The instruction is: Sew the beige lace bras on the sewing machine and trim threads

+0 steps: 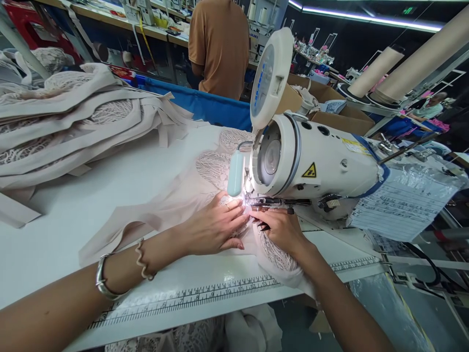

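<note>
A pale pink lace garment piece (172, 200) lies on the white table (91, 205) and runs under the needle of a white sewing machine (311, 161). My left hand (214, 227) rests flat on the fabric just left of the presser foot, fingers stretched out. My right hand (278, 230) presses on the lace right in front of the needle, fingers extended toward it and holding the fabric edge down. A small lamp (235, 173) lights the fingertips brightly.
A pile of similar pink lace pieces (73, 117) lies at the table's far left. A printed ruler strip (205, 291) runs along the front edge. A paper sheet (399, 205) hangs on the machine's right. A person in a brown shirt (220, 44) stands behind, back turned. Thread cones (377, 71) stand at the right.
</note>
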The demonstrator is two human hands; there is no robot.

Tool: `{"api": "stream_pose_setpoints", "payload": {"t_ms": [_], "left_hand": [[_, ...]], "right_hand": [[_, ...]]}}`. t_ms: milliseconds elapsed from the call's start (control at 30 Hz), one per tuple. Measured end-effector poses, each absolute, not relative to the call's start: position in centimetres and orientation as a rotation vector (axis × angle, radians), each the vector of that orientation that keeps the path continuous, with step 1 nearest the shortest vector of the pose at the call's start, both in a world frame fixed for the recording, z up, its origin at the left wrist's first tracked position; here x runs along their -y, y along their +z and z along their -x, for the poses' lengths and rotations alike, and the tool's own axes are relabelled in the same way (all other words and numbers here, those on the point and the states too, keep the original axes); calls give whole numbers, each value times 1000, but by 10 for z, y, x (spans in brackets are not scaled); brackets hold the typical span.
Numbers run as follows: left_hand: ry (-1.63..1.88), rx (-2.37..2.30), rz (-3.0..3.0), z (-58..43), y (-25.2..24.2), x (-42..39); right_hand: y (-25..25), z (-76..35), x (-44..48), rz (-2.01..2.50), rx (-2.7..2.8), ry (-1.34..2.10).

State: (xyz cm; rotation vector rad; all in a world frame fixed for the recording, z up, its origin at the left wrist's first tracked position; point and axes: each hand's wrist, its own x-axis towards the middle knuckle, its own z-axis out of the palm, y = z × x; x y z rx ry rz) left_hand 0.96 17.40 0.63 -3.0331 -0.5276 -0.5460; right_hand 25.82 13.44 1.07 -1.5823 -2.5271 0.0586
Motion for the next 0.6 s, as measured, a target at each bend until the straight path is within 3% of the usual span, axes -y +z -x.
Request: {"api": "stream_pose_setpoints", "payload": {"t_ms": [200,600], "left_hand": [[-565,536,3029,-10,6,-176],[-583,566,3042,-14,7,-171]], "right_hand": [[7,-262,-144,1477,2537,185],[14,-275,-111,1684,2482,31]]}}
